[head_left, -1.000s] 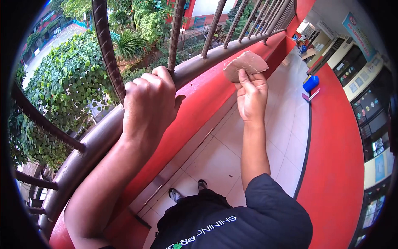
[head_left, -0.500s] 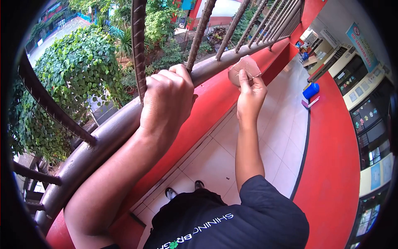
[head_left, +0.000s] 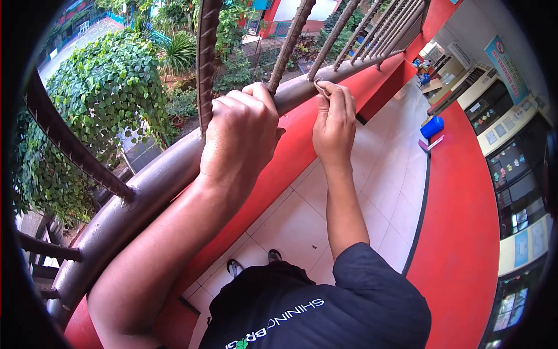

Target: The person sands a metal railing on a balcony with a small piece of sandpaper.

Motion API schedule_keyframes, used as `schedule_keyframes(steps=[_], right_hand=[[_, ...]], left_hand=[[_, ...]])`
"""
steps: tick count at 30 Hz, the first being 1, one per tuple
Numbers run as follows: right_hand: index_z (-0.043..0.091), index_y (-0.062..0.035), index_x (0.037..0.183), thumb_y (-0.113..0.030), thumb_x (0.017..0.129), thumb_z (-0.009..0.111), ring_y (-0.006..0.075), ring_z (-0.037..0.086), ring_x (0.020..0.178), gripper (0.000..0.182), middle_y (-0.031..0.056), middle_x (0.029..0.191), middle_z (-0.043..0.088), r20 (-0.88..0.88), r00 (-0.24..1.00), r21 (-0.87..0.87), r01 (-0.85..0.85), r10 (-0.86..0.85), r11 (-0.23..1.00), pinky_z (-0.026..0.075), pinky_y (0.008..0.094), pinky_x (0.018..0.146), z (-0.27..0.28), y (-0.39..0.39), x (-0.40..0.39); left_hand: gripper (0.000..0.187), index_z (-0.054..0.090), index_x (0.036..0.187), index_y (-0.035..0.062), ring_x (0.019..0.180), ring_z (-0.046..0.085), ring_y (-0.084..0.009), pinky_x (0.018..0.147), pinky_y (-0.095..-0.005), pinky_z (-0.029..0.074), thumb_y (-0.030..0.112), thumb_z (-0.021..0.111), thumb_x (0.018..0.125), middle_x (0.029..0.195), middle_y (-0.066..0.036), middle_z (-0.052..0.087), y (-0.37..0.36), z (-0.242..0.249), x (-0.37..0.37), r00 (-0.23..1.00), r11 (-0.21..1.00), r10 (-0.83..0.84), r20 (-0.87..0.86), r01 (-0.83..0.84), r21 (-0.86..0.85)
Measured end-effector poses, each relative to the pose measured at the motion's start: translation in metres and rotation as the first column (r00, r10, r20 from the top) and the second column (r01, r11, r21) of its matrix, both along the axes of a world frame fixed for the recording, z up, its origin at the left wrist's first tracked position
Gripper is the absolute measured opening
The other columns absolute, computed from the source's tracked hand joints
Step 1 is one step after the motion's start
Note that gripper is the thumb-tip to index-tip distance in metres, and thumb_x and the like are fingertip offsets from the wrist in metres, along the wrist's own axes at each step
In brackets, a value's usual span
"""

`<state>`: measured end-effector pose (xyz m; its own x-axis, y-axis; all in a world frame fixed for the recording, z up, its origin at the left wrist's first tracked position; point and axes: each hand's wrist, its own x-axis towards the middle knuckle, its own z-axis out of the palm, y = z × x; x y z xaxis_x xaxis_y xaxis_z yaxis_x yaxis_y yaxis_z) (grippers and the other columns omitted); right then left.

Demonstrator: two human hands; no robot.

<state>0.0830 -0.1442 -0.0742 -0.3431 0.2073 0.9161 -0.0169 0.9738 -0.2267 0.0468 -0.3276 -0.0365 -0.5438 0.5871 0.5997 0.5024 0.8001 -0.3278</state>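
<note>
My left hand (head_left: 241, 131) is wrapped over the thick brown metal rail (head_left: 168, 166), between two upright ribbed bars, its knuckles close to the bar (head_left: 286, 46) on the right. Farther along, my right hand (head_left: 336, 125) pinches a piece of sandpaper (head_left: 321, 89) between thumb and fingers. Only a thin edge of the sandpaper shows; the fingers hide the rest. Its edge lies right at the rail, close to the foot of another ribbed bar (head_left: 332, 39).
Below the rail runs a red wall (head_left: 290, 148) beside a tiled walkway (head_left: 290, 218), where my feet stand. Leafy plants (head_left: 107, 87) grow beyond the bars. Across the walkway are a blue container (head_left: 432, 127), a red wall with windows, and a hanging sign (head_left: 505, 70).
My right hand has moved left to the rail, and the sandpaper has turned from face-on to nearly edge-on. My left hand keeps its hold on the rail.
</note>
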Motion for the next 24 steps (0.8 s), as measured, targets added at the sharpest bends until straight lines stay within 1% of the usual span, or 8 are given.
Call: schedule_keyframes(steps=[2,8,13,15,18,20,22,24], right_hand=[[0.073,0.0001,0.101,0.002,0.094,0.066,0.0329,0.069,0.095,0.010,0.0131,0.099,0.073,0.027,0.999,-0.049,-0.039,0.040,0.998,0.056,0.0431,0.082,-0.005,0.003,-0.002],[0.073,0.0003,0.100,-0.003,0.092,0.073,0.0325,0.072,0.083,0.009,0.0144,0.091,0.073,-0.140,0.986,0.008,-0.089,0.089,0.996,0.057,0.0418,0.074,-0.003,0.018,-0.014],[0.076,-0.0057,0.101,0.001,0.088,0.071,0.0306,0.071,0.088,0.015,0.0107,0.096,0.074,-0.033,0.992,0.118,-0.120,0.125,0.986,0.056,0.0409,0.075,0.003,0.011,-0.010],[0.076,-0.0092,0.102,0.003,0.086,0.068,0.0294,0.068,0.094,0.022,0.0071,0.100,0.073,-0.006,1.000,0.101,0.020,-0.019,0.995,0.054,0.0408,0.079,0.008,0.027,-0.013],[0.075,-0.0105,0.102,0.005,0.085,0.065,0.0286,0.065,0.100,0.025,0.0053,0.102,0.072,0.040,0.999,0.192,-0.026,0.018,0.981,0.051,0.0418,0.085,0.004,0.021,-0.009],[0.075,-0.0118,0.102,0.004,0.085,0.065,0.0281,0.064,0.104,0.026,0.0047,0.104,0.071,0.038,0.996,0.220,-0.089,0.082,0.972,0.049,0.0409,0.088,0.001,0.017,-0.009],[0.075,-0.0113,0.101,0.003,0.085,0.065,0.0280,0.064,0.102,0.024,0.0055,0.103,0.072,-0.017,1.000,0.286,-0.003,0.008,0.958,0.049,0.0417,0.089,0.009,0.032,-0.015],[0.075,-0.0100,0.101,0.005,0.085,0.065,0.0287,0.066,0.099,0.024,0.0063,0.102,0.072,-0.017,0.998,0.187,-0.058,0.063,0.981,0.050,0.0411,0.088,0.009,0.039,-0.020]], left_hand=[[0.060,0.057,0.091,0.0087,0.067,0.068,-0.0175,0.062,-0.0312,0.052,0.065,0.076,0.081,0.073,-0.002,0.062,0.000,0.001,0.001,1.000,1.000,0.001,0.006,-0.001,0.010],[0.060,0.057,0.090,0.0091,0.066,0.067,-0.0170,0.062,-0.0309,0.052,0.065,0.077,0.081,0.073,-0.002,0.062,0.001,0.000,0.000,1.000,1.000,0.005,-0.006,-0.005,0.012],[0.060,0.056,0.090,0.0094,0.067,0.067,-0.0166,0.063,-0.0310,0.052,0.065,0.077,0.080,0.074,-0.002,0.062,0.002,-0.002,-0.001,0.999,0.999,0.037,-0.006,-0.037,0.004],[0.060,0.056,0.090,0.0097,0.067,0.067,-0.0163,0.063,-0.0310,0.052,0.065,0.077,0.080,0.074,-0.002,0.062,0.001,-0.002,0.000,1.000,1.000,0.010,-0.010,-0.010,0.005],[0.060,0.056,0.090,0.0099,0.067,0.067,-0.0161,0.063,-0.0310,0.052,0.065,0.078,0.080,0.074,-0.002,0.062,0.002,-0.002,0.000,0.999,0.999,0.033,-0.016,-0.033,-0.006],[0.059,0.056,0.090,0.0099,0.067,0.067,-0.0161,0.063,-0.0310,0.052,0.064,0.078,0.080,0.074,-0.002,0.062,0.003,-0.001,-0.002,0.999,0.999,0.047,-0.022,-0.047,-0.005],[0.059,0.056,0.090,0.0099,0.067,0.067,-0.0161,0.063,-0.0310,0.052,0.064,0.078,0.080,0.075,-0.002,0.062,0.002,-0.004,-0.001,0.999,0.999,0.048,-0.019,-0.048,-0.010],[0.059,0.056,0.090,0.0101,0.066,0.067,-0.0158,0.062,-0.0308,0.051,0.064,0.078,0.080,0.074,-0.001,0.062,0.002,-0.003,-0.001,1.000,1.000,0.014,-0.007,-0.014,0.012]])
